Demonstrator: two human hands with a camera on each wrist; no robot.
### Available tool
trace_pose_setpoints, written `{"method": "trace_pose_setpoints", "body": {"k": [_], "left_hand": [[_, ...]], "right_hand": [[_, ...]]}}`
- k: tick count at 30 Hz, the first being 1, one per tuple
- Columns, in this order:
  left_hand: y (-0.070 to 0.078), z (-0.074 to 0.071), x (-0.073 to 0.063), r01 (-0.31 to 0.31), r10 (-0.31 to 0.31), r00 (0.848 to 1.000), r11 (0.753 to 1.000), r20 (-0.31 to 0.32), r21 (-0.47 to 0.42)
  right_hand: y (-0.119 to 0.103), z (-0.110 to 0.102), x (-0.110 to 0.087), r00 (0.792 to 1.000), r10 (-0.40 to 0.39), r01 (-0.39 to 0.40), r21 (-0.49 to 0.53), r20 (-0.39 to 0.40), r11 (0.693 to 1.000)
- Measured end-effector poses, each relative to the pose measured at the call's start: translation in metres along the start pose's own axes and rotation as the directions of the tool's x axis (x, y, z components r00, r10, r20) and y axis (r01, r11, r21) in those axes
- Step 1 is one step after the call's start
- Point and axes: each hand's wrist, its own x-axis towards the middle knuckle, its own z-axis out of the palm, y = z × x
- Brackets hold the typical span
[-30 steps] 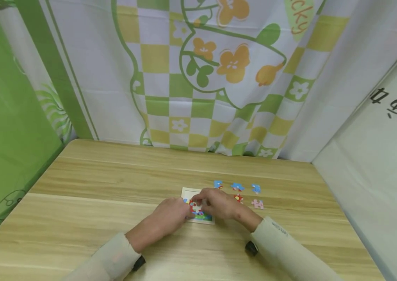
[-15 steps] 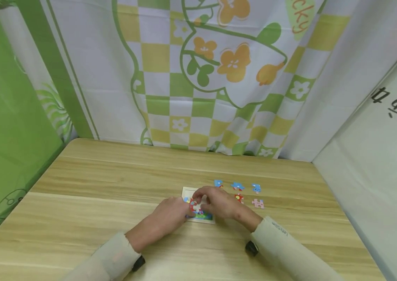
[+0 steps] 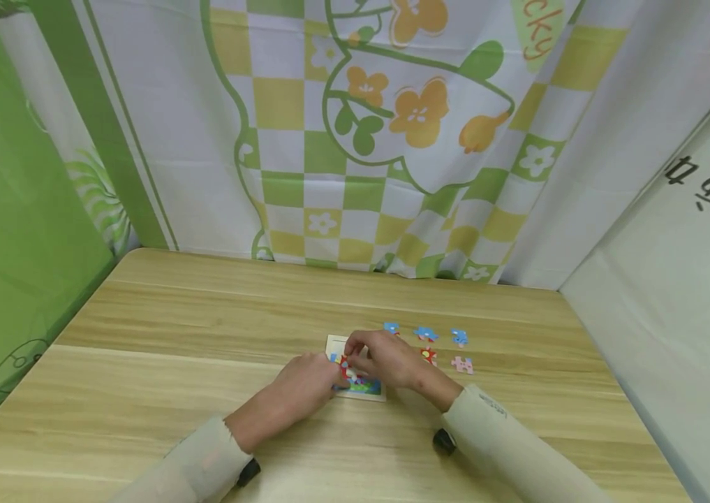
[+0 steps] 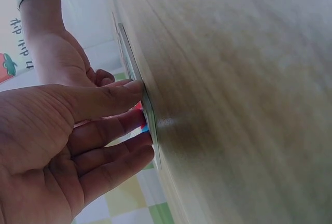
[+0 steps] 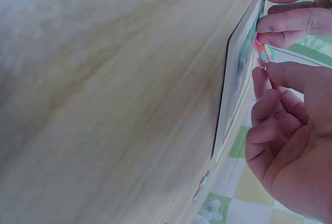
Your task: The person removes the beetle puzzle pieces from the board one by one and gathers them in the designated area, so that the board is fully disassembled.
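Plainly, the right hand [image 3: 389, 360] is pinching a small, brightly coloured puzzle piece [image 5: 267, 53] between thumb and index finger, its other fingers curling loosely toward the palm. The piece is sitting right at those fingertips, tilting above the puzzle tray [image 3: 336, 344] and near the left hand's fingers; whether it is touching the tray is hard to tell. The left hand [image 3: 311, 381] is resting against the tray's left side, its fingers lying fairly straight and its thumb reaching the near left corner. Between and below the hands, laid pieces [image 3: 361, 385] in green, blue and red are filling the near part of the tray, while its pale base is showing toward the far edge. Just beyond the right hand, a red piece [image 3: 428, 355], a pink piece [image 3: 463, 365] and three blue pieces [image 3: 426, 334] are lying apart on the wooden surface [image 3: 235, 321]. Wide stretches of wood are running left of the tray and right of the loose pieces. The surface's far edge is meeting a checked curtain [image 3: 323, 150], well apart from the hands, and its left side is bordering a green panel [image 3: 28, 209].
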Motion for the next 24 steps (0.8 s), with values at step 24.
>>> {"method": "trace_pose_setpoints", "body": {"k": [24], "left_hand": [[-0.0015,0.0003,-0.0015,-0.030,0.030,0.999,0.999,-0.016,0.034]], "right_hand": [[-0.0037,0.0056,0.0046,0.999,0.026,-0.029,-0.055,-0.038,0.998]]}}
